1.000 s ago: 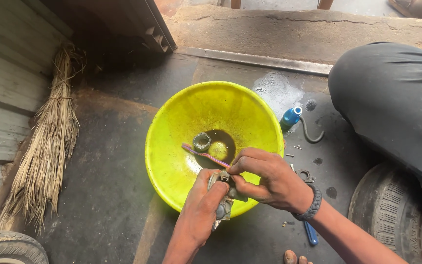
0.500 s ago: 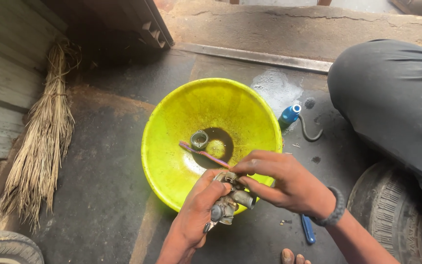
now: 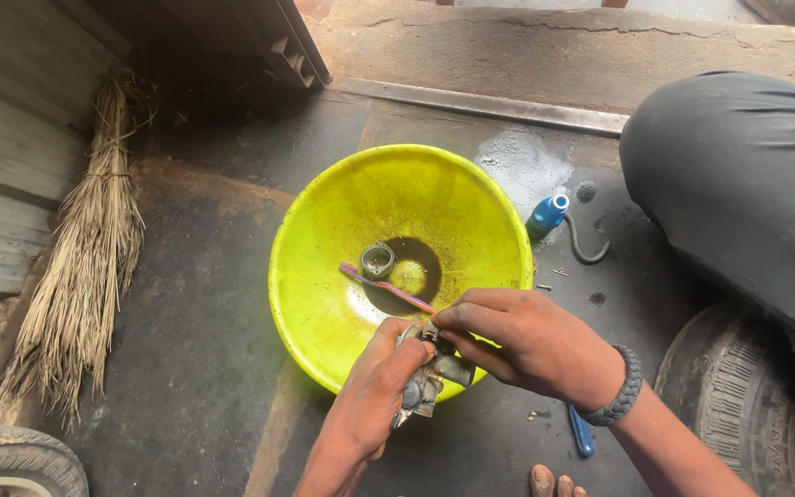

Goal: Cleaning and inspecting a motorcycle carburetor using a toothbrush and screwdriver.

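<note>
Gripping a grey metal carburettor (image 3: 430, 377) in closed left-hand (image 3: 374, 405) fingers, a person pinches its top with the right hand (image 3: 526, 345); a blue-capped bottle (image 3: 547, 213) lies at two o'clock of the yellow-green bowl (image 3: 324, 304).

Yellow-green bowl (image 3: 324, 276) with dark liquid (image 3: 420, 276); grey metal part (image 3: 430, 373); blue bottle (image 3: 547, 213); straw-coloured broom (image 3: 94, 248).

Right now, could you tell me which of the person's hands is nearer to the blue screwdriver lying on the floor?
Right. The right hand is just above and left of the blue screwdriver, its wrist nearly over it. The left hand holds the metal part farther left.
</note>
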